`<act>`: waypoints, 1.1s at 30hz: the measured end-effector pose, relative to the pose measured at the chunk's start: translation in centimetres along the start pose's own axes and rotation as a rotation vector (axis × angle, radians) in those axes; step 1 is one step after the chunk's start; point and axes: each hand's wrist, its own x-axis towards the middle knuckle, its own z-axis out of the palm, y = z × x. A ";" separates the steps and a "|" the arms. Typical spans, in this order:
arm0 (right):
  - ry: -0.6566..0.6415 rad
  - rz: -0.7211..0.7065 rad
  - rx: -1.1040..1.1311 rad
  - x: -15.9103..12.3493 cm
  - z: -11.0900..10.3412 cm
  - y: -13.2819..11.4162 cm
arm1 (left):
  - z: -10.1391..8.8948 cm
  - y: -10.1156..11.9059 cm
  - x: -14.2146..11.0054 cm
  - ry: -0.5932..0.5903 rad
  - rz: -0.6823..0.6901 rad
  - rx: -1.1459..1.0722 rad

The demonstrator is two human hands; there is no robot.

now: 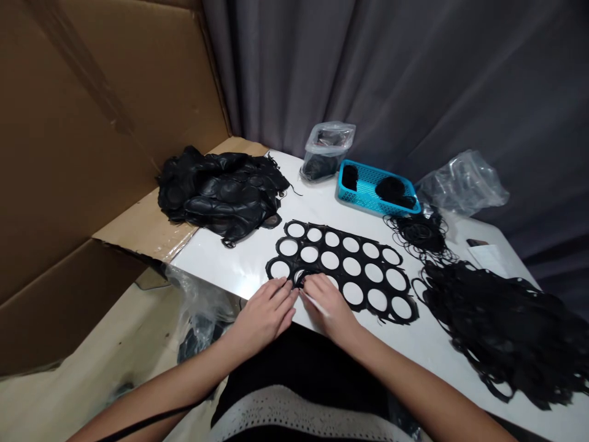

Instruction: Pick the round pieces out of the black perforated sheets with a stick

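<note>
A black rubber-like sheet (340, 240) with rows of large round holes lies flat on the white table. My left hand (267, 312) rests at the sheet's near left edge, its fingers stretched out and lying on it. Beside it, my right hand (329, 310) is closed in a pinch on a thin black ring (301, 276) at one of the near-row holes. The right fingertips partly hide the ring, so I cannot tell whether it is fully apart from the sheet.
A pile of black sheets (225, 190) lies at left beside a large cardboard box (92, 123). Behind are a plastic bag (327, 147) and a blue basket (363, 199) with black rings. Loose rings (418, 233) and a heap of holed scraps (510, 325) lie right.
</note>
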 end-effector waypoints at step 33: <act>-0.152 0.159 0.366 5.4 0.8 0.3 | -1.0 -2.0 -2.7 0.051 -0.088 0.001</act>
